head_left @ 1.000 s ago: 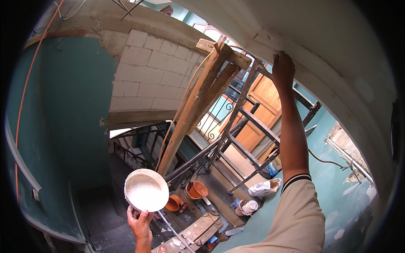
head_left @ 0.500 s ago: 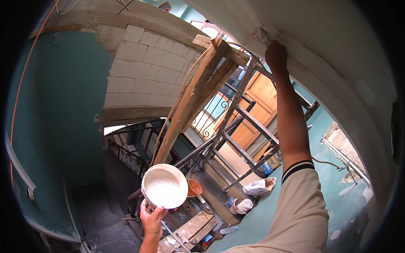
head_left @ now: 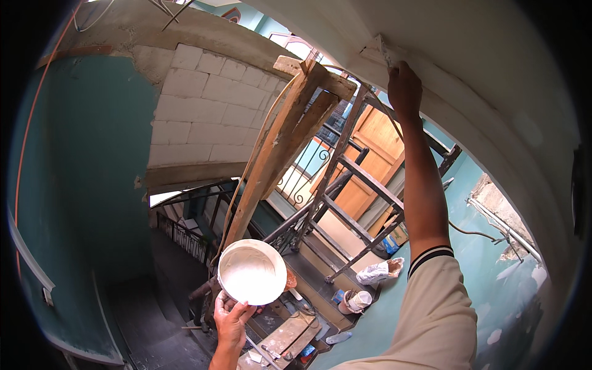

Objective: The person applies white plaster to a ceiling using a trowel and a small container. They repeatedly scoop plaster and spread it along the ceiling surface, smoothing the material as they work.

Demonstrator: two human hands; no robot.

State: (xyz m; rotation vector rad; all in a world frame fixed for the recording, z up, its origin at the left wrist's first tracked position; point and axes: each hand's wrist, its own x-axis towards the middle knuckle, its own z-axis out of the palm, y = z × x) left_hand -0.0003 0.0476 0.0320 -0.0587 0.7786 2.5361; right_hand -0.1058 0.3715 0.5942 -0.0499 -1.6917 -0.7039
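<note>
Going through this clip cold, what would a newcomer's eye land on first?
The white tub of white material, held in the left hand at lower centre, probably catches the eye first. Next comes the raised right hand at upper right, holding a small tool at the pale overhead surface. Beyond the tub, a timber post slants through the middle.

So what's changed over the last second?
The left hand moved the tub rightward in view, now hiding much of the orange bucket. A whitish blade now shows beyond the right hand. Unchanged: left grip on the tub, right hand raised.
</note>
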